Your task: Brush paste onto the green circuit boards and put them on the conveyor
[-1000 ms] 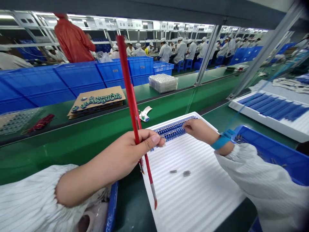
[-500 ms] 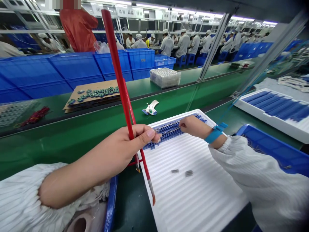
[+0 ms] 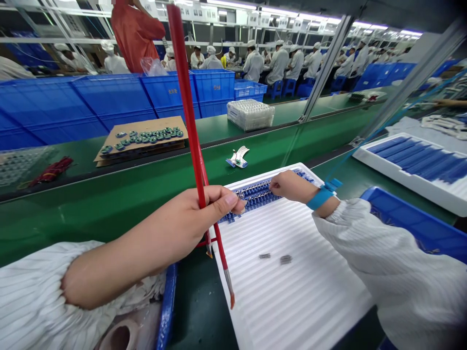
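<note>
While the left hand [image 3: 193, 216] grips brushes [image 3: 188, 102], the right hand [image 3: 292, 187] seemingly pinches parts [image 3: 257, 197].

Bright, even light is pouring down from the ceiling strip lights [image 3: 299, 14] along the top of the frame, and there's barely a shadow on the white foam tray [image 3: 292, 291]! Out at upper right the aluminium post [image 3: 324, 68] leans hard with lens distortion, and the far workers [image 3: 277, 65] go soft.
</note>
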`<state>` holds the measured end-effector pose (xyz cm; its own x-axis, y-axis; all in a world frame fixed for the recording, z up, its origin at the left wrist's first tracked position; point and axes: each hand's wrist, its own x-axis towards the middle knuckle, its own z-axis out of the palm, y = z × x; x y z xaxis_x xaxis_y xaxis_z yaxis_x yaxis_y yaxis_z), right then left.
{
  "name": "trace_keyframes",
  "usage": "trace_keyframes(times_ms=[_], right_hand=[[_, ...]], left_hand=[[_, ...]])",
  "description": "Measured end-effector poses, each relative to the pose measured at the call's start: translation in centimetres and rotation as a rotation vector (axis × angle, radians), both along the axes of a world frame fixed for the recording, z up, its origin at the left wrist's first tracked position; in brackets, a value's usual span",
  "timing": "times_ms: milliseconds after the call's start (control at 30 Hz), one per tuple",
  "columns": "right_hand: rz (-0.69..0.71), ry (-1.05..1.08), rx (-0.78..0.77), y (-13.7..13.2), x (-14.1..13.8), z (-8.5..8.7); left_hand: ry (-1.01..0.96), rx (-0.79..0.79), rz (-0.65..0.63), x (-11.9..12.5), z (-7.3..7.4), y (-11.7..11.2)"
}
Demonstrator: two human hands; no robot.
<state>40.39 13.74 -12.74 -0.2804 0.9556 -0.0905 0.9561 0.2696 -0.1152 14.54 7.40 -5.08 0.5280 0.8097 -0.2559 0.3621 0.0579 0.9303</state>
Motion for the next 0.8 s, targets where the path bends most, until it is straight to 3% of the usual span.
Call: trace_keyframes(times_ms=[300, 400, 500, 567, 633, 700, 800], right_hand=[[-0.045, 0.113, -0.014, 0.9, 0.7, -0.7], [-0.098, 0.195, 0.044, 0.0, 1.3, 0.9], [-0.105, 0.393, 0.104, -2.8, 0.9, 3.5], [0.067, 0.781, 0.065, -5.3, -0.4, 5.2], [0.249, 0.961, 0.038, -7.7, -2.1, 6.5], [0.345, 1.014, 0.019, -9.5, -3.6, 7.3], [0.352, 0.967, 0.116, -10.4, -4.1, 7.5]], left_hand=[[0.040, 0.009, -0.017, 0.4, -0.1, 0.1], [0.075, 0.031, -0.027, 0.6, -0.2, 0.0], [0.105, 0.040, -0.056, 1.1, -0.2, -0.2], [0.147, 0.045, -0.088, 1.6, -0.2, -0.4], [0.171, 0.079, -0.128, 2.3, -0.1, -0.6], [0.167, 0.119, -0.161, 2.9, -0.1, -0.7], [0.167, 0.121, -0.174, 3.4, -0.2, -0.8]])
